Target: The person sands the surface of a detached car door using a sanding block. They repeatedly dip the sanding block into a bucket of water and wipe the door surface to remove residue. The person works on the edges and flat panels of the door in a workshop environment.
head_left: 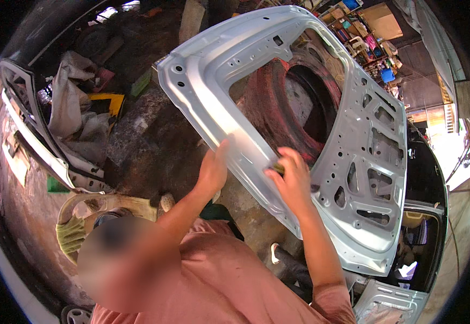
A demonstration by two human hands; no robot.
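A silver-grey car tailgate point(229, 121), with a large window opening and several cut-outs, stands tilted in front of me. My left hand point(214, 168) rests at the near edge of its window frame, fingers stretched out and slightly blurred, holding nothing I can see. Farther right along the same frame, my right hand point(293, 179) is closed around a small dark-yellowish pad point(279, 168), pressed against or just over the metal. Its exact kind is unclear, as the fingers cover most of it.
Through the window opening shows a worn red ring-shaped object point(278, 108). A car door frame point(35, 129) leans at left near grey cloth point(73, 97). A plastic chair point(105, 205) stands at lower left. Cluttered shelves point(364, 43) are at far right; a dark car body point(426, 183) lies beyond the tailgate.
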